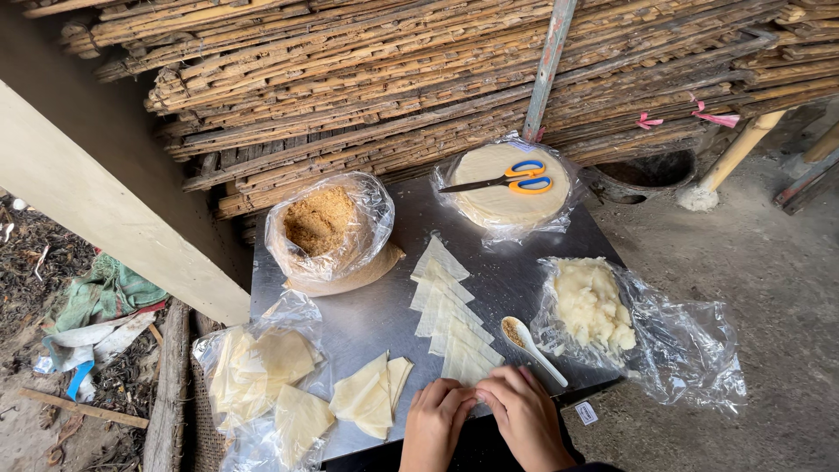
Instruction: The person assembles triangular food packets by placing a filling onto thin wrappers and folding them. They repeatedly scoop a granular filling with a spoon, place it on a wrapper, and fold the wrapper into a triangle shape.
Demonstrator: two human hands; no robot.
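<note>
Your left hand and right hand meet at the near edge of the bench — fingers curled down on the nearest pastry strip, apparently pinching it. The white spoon lies just beyond your right hand; folded triangles sit beside your left.

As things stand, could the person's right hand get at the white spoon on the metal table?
Probably yes: the right hand lies just below the spoon, whose handle points toward it, with only bare table between them.
</note>
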